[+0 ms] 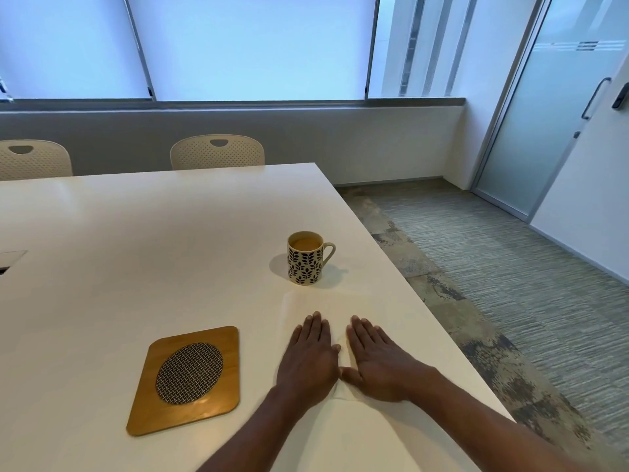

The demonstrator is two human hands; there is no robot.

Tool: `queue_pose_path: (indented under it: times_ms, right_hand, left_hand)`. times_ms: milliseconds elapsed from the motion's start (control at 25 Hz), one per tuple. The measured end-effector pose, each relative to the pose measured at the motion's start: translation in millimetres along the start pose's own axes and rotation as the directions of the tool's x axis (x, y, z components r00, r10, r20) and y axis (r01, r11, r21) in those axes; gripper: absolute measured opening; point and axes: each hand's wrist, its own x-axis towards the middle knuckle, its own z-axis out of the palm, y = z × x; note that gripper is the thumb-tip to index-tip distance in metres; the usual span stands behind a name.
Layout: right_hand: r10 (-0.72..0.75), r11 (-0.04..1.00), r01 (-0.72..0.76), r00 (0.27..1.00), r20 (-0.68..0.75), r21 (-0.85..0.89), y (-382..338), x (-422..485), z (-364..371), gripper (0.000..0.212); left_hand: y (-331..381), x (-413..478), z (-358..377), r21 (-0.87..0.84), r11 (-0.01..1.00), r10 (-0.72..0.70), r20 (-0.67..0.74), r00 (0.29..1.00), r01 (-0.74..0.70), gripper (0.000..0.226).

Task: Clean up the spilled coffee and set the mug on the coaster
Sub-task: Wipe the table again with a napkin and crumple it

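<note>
The left hand (pixel 308 361) and right hand (pixel 377 364) hide much of the thin white tissue (pixel 340 306); the picture's edge crops a cream perforated chair (pixel 34 160).

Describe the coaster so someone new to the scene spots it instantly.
On the big white table, look near the front, just left of the left hand. The coaster is a flat wooden slab with rounded corners and a dark woven oval in its middle; the patterned mug stands farther back.
</note>
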Motion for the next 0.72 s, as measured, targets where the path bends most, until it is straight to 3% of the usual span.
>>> queue_pose_path:
  times_ms: [200,440,720]
  right_hand:
    - [0.050,0.985,-0.019,0.984,-0.173,0.174,-14,29,-6,0.067]
    - [-0.100,0.993,0.112,0.975,-0.200,0.047,-27,78,-14,0.066]
    - [-0.041,0.997,0.051,0.984,-0.172,0.053,-15,82,-18,0.067]
  left_hand:
    - [-3,-8,-2,0.010,0.998,-0.059,-0.040,0.997,0.059,0.057]
    - [-13,-11,-5,0.001,0.968,-0.250,-0.059,0.966,0.251,0.062]
    - [-14,8,-12,0.016,0.986,-0.164,-0.008,0.986,0.164,0.062]
